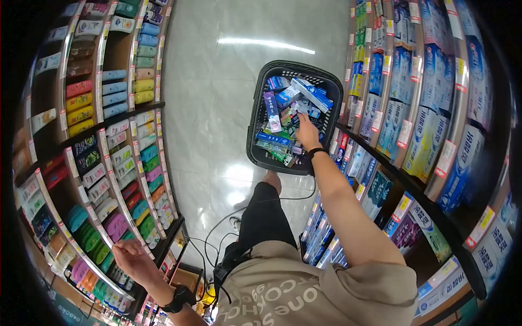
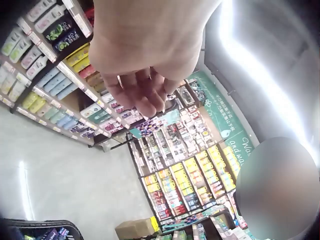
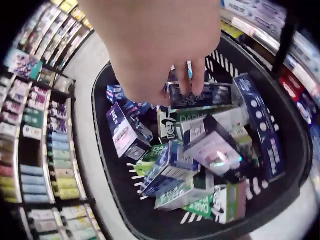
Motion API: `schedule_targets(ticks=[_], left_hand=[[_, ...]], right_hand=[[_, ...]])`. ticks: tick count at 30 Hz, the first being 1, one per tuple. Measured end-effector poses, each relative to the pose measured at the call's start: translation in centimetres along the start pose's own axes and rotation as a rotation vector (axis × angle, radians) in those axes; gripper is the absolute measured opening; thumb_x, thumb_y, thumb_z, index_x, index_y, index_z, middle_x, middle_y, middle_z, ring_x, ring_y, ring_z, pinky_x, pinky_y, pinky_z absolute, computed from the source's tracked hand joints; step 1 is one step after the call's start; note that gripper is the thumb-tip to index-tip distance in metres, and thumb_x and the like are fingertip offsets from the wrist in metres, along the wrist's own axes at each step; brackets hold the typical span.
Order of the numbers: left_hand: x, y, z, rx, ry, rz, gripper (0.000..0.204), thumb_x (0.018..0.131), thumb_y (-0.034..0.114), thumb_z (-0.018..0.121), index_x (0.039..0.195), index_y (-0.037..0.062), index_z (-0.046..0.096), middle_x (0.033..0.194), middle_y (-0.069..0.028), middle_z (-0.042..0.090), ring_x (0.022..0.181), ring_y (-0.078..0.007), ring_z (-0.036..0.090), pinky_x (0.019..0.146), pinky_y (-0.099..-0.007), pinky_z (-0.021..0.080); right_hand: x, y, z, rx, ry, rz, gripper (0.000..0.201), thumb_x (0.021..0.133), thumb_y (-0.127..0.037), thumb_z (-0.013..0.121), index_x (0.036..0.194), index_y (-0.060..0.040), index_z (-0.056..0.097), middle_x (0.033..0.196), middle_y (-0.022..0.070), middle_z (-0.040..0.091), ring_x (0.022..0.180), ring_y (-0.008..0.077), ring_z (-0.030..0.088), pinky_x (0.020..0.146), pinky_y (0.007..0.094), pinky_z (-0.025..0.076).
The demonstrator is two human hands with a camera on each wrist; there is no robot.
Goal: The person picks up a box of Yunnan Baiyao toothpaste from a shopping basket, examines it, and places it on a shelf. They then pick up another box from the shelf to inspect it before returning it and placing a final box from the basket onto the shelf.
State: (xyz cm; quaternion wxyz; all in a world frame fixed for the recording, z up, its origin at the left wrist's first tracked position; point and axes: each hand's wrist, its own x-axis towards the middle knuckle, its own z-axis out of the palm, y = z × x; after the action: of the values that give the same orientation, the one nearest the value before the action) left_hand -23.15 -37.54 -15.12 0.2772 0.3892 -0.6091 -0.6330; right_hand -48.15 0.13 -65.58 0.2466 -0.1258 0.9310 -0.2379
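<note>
My right hand [image 1: 308, 134] reaches down into a dark plastic basket [image 1: 253, 117] full of toothpaste boxes. In the right wrist view its fingers bend over a dark toothpaste box [image 3: 210, 96] and grip it; the thumb is hidden behind the wrist. Around that box lie a green Darlie box [image 3: 152, 156], a dark box with a pale panel [image 3: 215, 150], a long navy box [image 3: 261, 127] and a purple-and-white box [image 3: 125, 132]. My left hand [image 1: 132, 261] hangs beside the left shelves, fingers loosely curled, with nothing in it.
The left shelves [image 1: 100, 130] carry bottles and colourful packs; the right shelves [image 1: 402, 92] hold rows of toothpaste boxes close to the basket. A shiny tiled floor [image 1: 209, 92] runs between them. Black cables [image 1: 217, 231] loop beside my leg. A cardboard box [image 2: 135, 229] stands on the floor.
</note>
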Motion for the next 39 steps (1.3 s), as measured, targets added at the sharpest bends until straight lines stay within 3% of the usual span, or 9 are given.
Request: schedule_targets(ticks=[4, 12, 19, 20, 25, 32, 33, 36, 39], left_hand=[[-0.3, -0.3, -1.9, -0.077, 0.102, -0.073, 0.026, 0.111, 0.029, 0.05, 0.106, 0.0066, 0.063, 0.085, 0.0, 0.051, 0.072, -0.0128, 0.041, 0.077, -0.032, 0.039], [-0.7, 0.9, -1.7, -0.106, 0.048, -0.046, 0.027, 0.111, 0.029, 0.049, 0.106, 0.0058, 0.062, 0.082, -0.0002, 0.051, 0.072, -0.0127, 0.042, 0.079, -0.0313, 0.039], [-0.5, 2.8, -1.6, -0.238, -0.103, -0.022, 0.026, 0.11, 0.028, 0.051, 0.103, 0.0055, 0.061, 0.082, -0.0006, 0.053, 0.076, -0.0115, 0.046, 0.076, -0.0302, 0.039], [-0.3, 2.6, -1.5, -0.292, -0.122, -0.052, 0.026, 0.11, 0.029, 0.051, 0.103, 0.0054, 0.061, 0.082, -0.0008, 0.054, 0.076, -0.0115, 0.046, 0.076, -0.0301, 0.039], [-0.1, 3.5, -0.2, -0.241, -0.338, -0.115, 0.026, 0.109, 0.028, 0.052, 0.106, 0.0037, 0.061, 0.08, -0.003, 0.056, 0.074, -0.0138, 0.053, 0.072, -0.0317, 0.044], [1.4, 4.8, 0.6, 0.163, -0.704, 0.086, 0.021, 0.091, 0.008, 0.075, 0.11, 0.0009, 0.068, 0.094, -0.0075, 0.069, 0.086, -0.0172, 0.067, 0.084, -0.0319, 0.052], [1.1, 5.8, 1.6, 0.297, -0.877, 0.286, 0.033, 0.085, 0.005, 0.079, 0.116, 0.0021, 0.067, 0.105, -0.0096, 0.07, 0.095, -0.0217, 0.069, 0.09, -0.0343, 0.053], [-2.0, 6.3, 4.0, 0.37, -1.042, 0.645, 0.056, 0.074, 0.001, 0.085, 0.126, 0.0055, 0.064, 0.128, -0.0131, 0.068, 0.118, -0.0306, 0.064, 0.105, -0.0405, 0.049], [-3.0, 5.0, 4.7, 0.235, -1.18, 0.751, 0.063, 0.069, -0.001, 0.084, 0.128, 0.0051, 0.063, 0.133, -0.0145, 0.066, 0.129, -0.0341, 0.058, 0.112, -0.0435, 0.047]], right_hand=[[3.0, 0.3, -0.5, -0.26, -0.245, -0.117, 0.059, 0.081, -0.005, 0.068, 0.138, -0.0053, 0.053, 0.142, 0.0164, 0.052, 0.104, 0.0362, 0.069, 0.086, 0.0475, 0.058], [-2.8, 1.4, -1.7, -0.441, -0.173, -0.147, 0.038, 0.08, -0.006, 0.073, 0.115, -0.003, 0.06, 0.124, 0.0178, 0.055, 0.091, 0.0348, 0.072, 0.077, 0.0462, 0.06], [-11.7, -4.1, -12.5, 0.03, 0.351, 0.016, 0.039, 0.081, -0.021, 0.081, 0.11, 0.0005, 0.066, 0.111, 0.0149, 0.06, 0.093, 0.0364, 0.068, 0.077, 0.0446, 0.056], [-12.5, -4.0, -12.5, 0.235, 0.498, 0.071, 0.037, 0.078, -0.028, 0.085, 0.096, -0.0003, 0.069, 0.093, 0.0138, 0.063, 0.088, 0.0336, 0.069, 0.074, 0.0448, 0.055], [-18.0, -6.7, -17.5, 0.819, 0.566, 0.298, 0.029, 0.084, -0.023, 0.085, 0.088, 0.0008, 0.07, 0.077, 0.0079, 0.068, 0.078, 0.0175, 0.071, 0.07, 0.037, 0.06], [-30.8, -20.2, -26.3, 1.422, 0.483, 0.085, 0.027, 0.097, -0.024, 0.067, 0.104, 0.0023, 0.067, 0.098, 0.0077, 0.071, 0.083, 0.0193, 0.073, 0.068, 0.0358, 0.064], [-33.8, -23.7, -27.2, 1.494, 0.552, 0.047, 0.028, 0.097, -0.024, 0.066, 0.105, 0.0019, 0.068, 0.097, 0.0078, 0.071, 0.082, 0.0196, 0.072, 0.067, 0.0361, 0.064], [-39.6, -28.6, -25.3, 1.636, 0.553, 0.016, 0.029, 0.096, -0.026, 0.064, 0.107, 0.0007, 0.068, 0.096, 0.0083, 0.072, 0.079, 0.0207, 0.072, 0.062, 0.0368, 0.062], [-44.2, -28.6, -21.8, 1.649, 0.498, 0.075, 0.03, 0.096, -0.028, 0.063, 0.109, -0.001, 0.068, 0.094, 0.0092, 0.072, 0.077, 0.0208, 0.071, 0.058, 0.036, 0.058]])
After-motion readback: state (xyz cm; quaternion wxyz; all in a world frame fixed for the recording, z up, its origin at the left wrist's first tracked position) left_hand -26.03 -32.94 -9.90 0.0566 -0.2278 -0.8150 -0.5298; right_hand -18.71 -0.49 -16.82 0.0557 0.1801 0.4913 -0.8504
